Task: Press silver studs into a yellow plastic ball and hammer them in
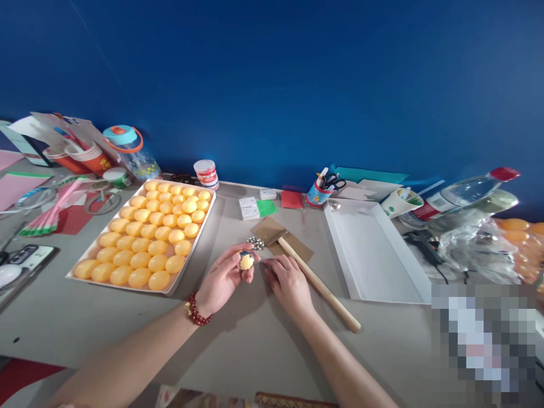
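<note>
My left hand is closed around a small round piece with a shiny dark rim and a yellow middle. My right hand rests on the table, its fingers stretched forward, with nothing visible in it. Beside that hand lies a wooden-handled hammer, its head end on a brown sheet. A little heap of shiny silver pieces sits just beyond my left fingertips. The undersides of my right fingers are hidden.
To the left stands a shallow box of orange balls; to the right, a white tray with a silver piece in its far corner. Small white boxes, a pen cup and a bottle line the back.
</note>
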A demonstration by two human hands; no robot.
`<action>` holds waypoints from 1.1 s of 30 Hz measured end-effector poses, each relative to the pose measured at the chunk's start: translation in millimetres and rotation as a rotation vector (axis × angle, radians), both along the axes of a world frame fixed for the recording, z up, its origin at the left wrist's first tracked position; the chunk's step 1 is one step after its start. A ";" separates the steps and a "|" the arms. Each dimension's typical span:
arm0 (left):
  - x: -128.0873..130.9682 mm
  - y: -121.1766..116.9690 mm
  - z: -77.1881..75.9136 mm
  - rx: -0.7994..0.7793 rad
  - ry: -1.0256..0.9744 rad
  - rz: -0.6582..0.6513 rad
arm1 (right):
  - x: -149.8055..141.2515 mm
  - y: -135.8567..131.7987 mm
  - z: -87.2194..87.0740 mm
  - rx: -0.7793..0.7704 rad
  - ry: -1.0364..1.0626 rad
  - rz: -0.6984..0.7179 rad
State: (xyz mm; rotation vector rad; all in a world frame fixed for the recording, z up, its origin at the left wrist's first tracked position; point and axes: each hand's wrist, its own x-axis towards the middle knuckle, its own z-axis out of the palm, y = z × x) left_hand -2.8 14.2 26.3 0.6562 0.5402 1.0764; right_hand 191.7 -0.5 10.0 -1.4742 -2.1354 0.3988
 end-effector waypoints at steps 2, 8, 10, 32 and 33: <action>1.1 -3.5 0.6 0.005 0.003 -0.056 | -0.4 0.4 0.1 -0.005 0.039 -0.003; 3.3 -9.6 1.2 0.040 -0.017 -0.157 | 5.2 -5.2 0.9 -0.167 0.318 -0.081; 3.4 -10.0 1.0 0.060 -0.030 -0.174 | 7.1 -8.2 2.4 -0.276 0.534 -0.123; 1.2 -13.6 -1.8 0.141 0.130 -0.206 | 7.8 -22.4 38.7 -0.765 1.333 0.021; 1.0 -13.6 -1.9 0.145 0.144 -0.210 | 7.8 -22.8 39.1 -0.774 1.320 0.033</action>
